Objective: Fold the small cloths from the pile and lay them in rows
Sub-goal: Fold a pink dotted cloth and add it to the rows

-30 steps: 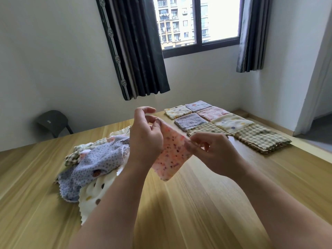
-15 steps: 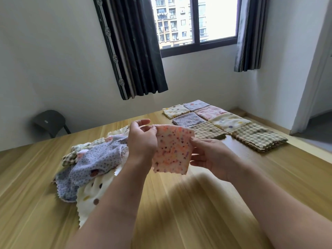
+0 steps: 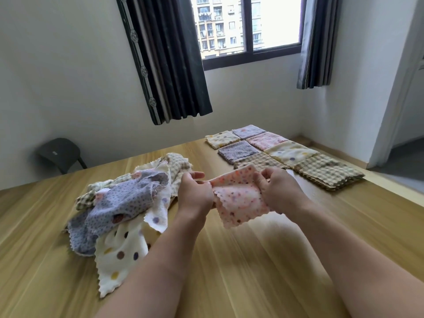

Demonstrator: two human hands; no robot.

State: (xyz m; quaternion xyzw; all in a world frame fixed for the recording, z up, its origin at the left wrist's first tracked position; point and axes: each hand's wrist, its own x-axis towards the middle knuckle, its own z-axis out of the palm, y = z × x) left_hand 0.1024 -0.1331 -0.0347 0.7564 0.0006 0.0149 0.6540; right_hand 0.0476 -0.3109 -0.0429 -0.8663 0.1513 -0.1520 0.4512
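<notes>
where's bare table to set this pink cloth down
Bare table runs across the whole near side and in the gap between the pile and the folded rows. Crowded: left at the pile, far right at the rows.

Daylight comes through the window, its panes washed out pale, and lights everything evenly. Soft shadows lie on the table under the left hand, right hand and cloth. The wall and curtain lean at the edges; detail is slightly soft.

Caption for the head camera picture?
Left hand and right hand hold a pink spotted cloth between pile and folded rows.
</notes>
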